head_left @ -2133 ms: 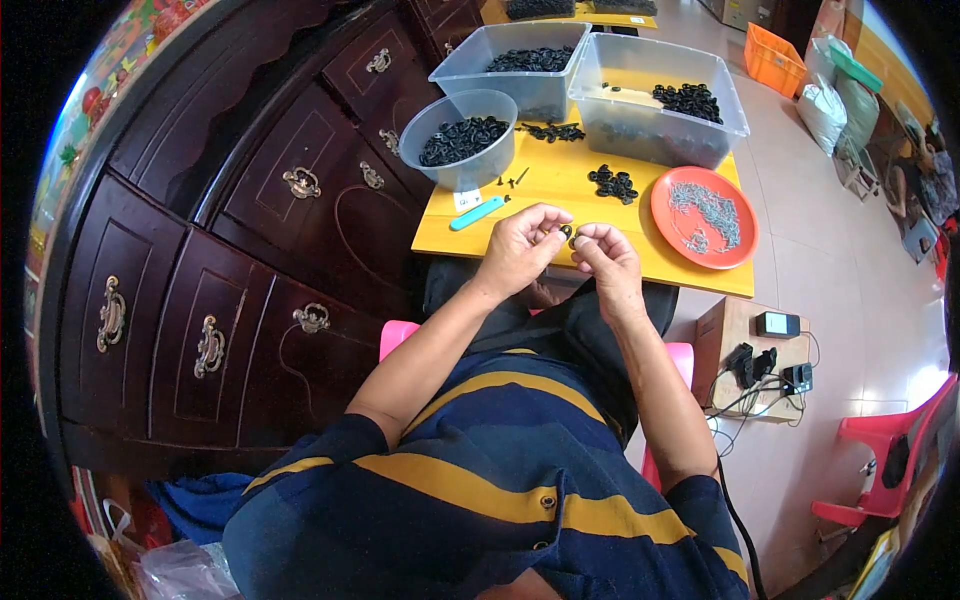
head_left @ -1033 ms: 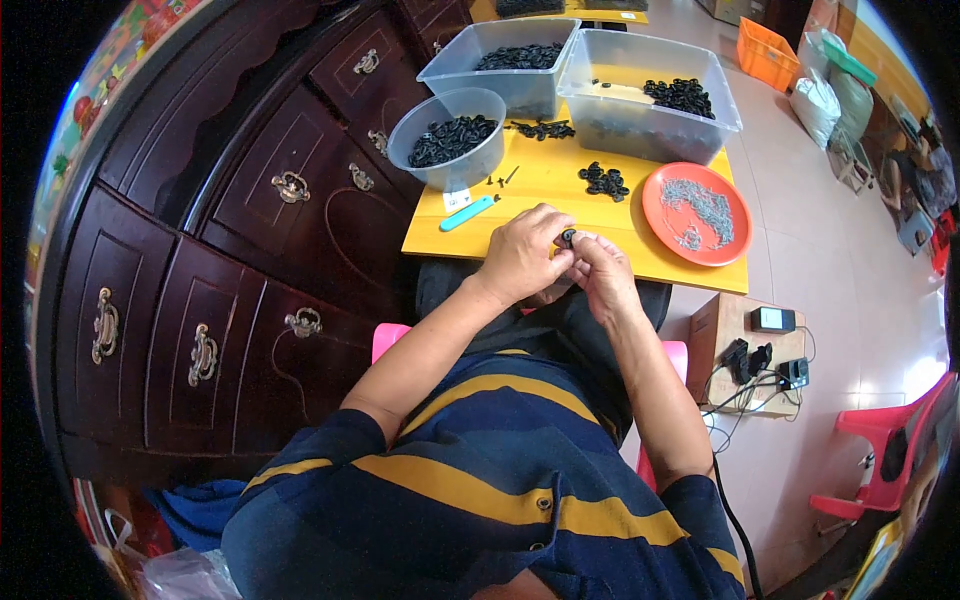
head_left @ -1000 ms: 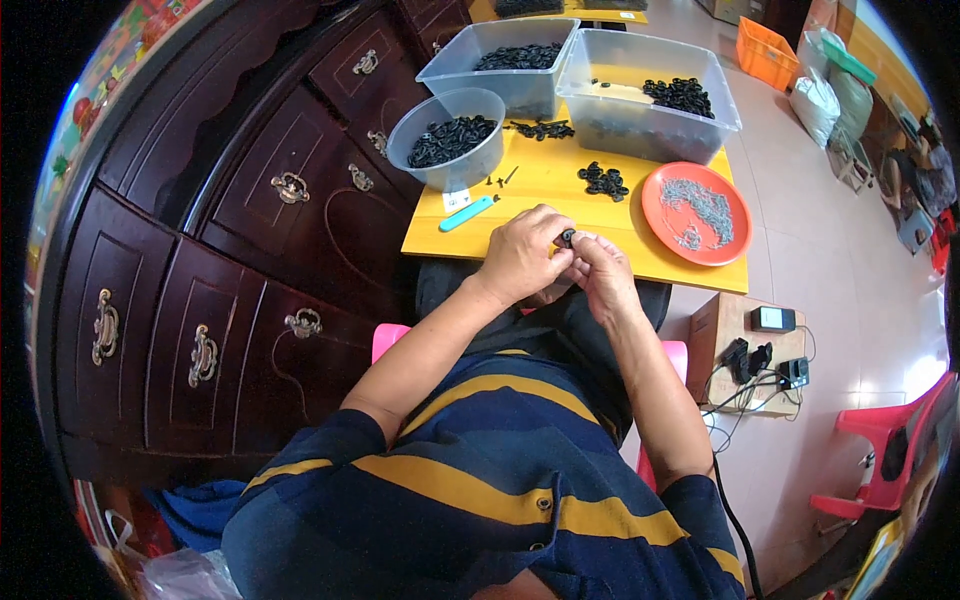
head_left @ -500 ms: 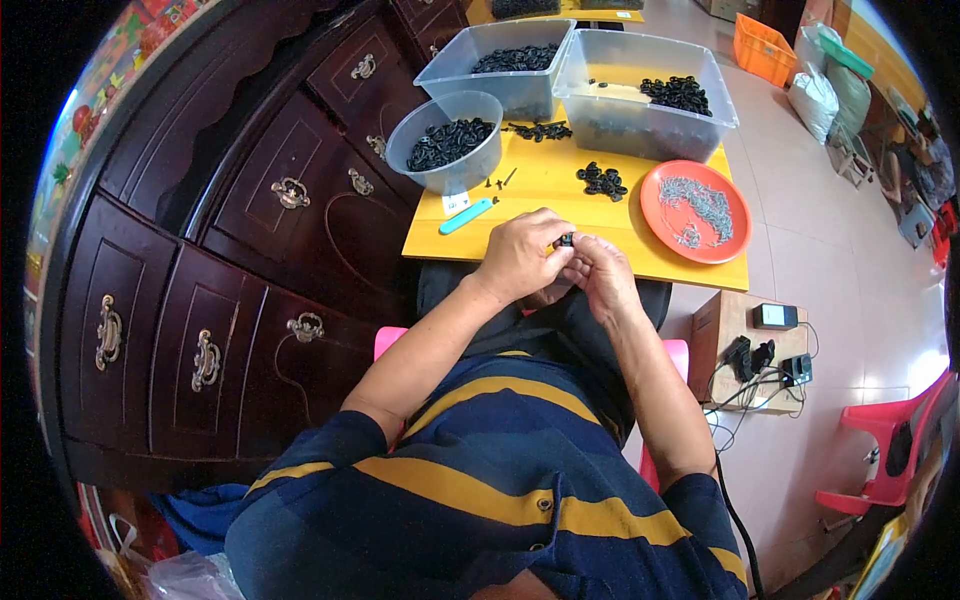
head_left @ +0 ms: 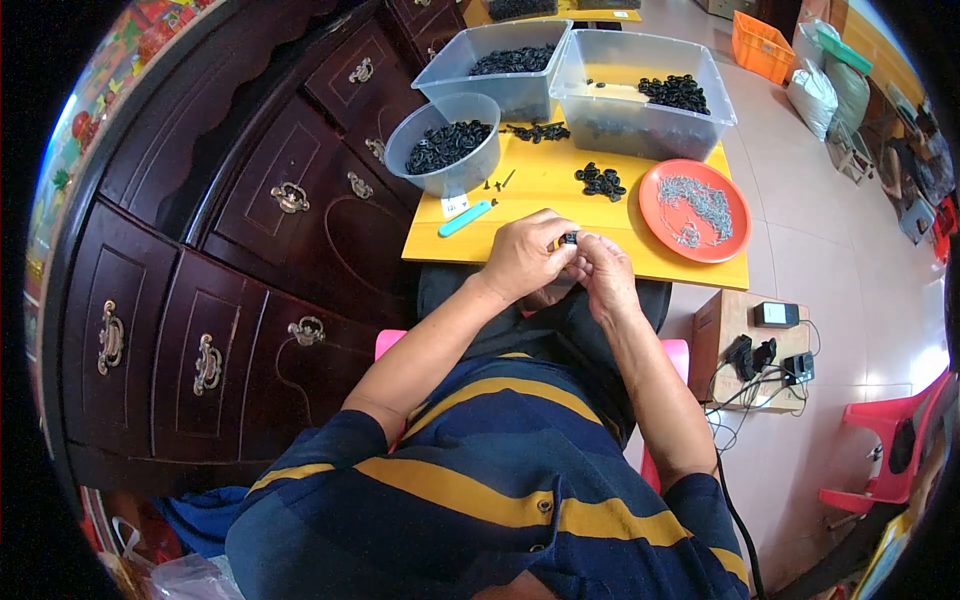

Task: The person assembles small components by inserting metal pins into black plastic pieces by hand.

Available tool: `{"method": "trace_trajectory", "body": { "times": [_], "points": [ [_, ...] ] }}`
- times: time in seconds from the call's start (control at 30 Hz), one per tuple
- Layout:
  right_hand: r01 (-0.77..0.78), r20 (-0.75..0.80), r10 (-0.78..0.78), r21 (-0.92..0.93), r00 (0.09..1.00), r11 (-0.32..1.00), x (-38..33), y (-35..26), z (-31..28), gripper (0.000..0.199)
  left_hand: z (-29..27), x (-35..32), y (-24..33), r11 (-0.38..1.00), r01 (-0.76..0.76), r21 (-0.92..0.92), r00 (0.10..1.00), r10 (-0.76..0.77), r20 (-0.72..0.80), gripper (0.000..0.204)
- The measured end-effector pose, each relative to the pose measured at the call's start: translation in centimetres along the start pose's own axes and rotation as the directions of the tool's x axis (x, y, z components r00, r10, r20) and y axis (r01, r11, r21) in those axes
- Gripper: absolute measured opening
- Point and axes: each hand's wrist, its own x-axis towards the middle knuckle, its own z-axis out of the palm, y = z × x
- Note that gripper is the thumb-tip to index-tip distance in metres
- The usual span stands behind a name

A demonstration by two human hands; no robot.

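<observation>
As my left hand (head_left: 526, 257) and right hand (head_left: 606, 277) pinch a black part (head_left: 570, 238), I see two bins (head_left: 650, 138). They crowd the counter's (head_left: 540, 190) far edge.

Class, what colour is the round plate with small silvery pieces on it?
The round plate is orange-red, seen best in the head view.

No wording could be read: a small white label (head_left: 455, 206) with dark marks showed just below the round clear tub (head_left: 470, 172), near a teal handle (head_left: 465, 219), but its print was too small, and whether it was on the tub or the yellow table (head_left: 530, 185) could not be told; a tiny white tag (head_left: 621, 15) at the far table (head_left: 592, 15) was equally illegible, as was the pale panel (head_left: 775, 313) on a black device (head_left: 779, 321) atop the brown box (head_left: 707, 335)
</observation>
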Motion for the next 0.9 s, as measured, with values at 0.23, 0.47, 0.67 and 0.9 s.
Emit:
{"method": "trace_trajectory", "body": {
  "times": [0.23, 0.47, 0.67, 0.9],
  "points": [
    [-0.017, -0.076, 0.016, -0.017, 0.997, 1.0, -0.6, -0.7, 0.9, 0.013, 0.1, 0.3, -1.0, 0.996, -0.081, 0.034, 0.997, 0.081, 0.003, 0.024],
    [0.025, -0.052, -0.029, -0.075, 0.998, 0.997, 0.0, -0.3, 0.1, 0.015, -0.7, 0.7, 0.4, 0.992, 0.096, -0.085, 0.993, -0.089, 0.08, 0.022],
    [0.012, -0.001, -0.012, -0.203, 1.0, 0.979, -0.1, -0.1, 0.0, 0.017, -1.2, 0.6, -1.0, 0.964, 0.222, -0.144, 0.956, -0.186, 0.228, 0.018],
    [0.119, 0.024, -0.117, -0.289, 0.993, 0.95, -1.1, -1.8, 1.2, 0.015, -3.5, 0.9, -5.2, 0.922, 0.385, -0.043, 0.734, -0.278, 0.62, 0.011]
  ]
}}
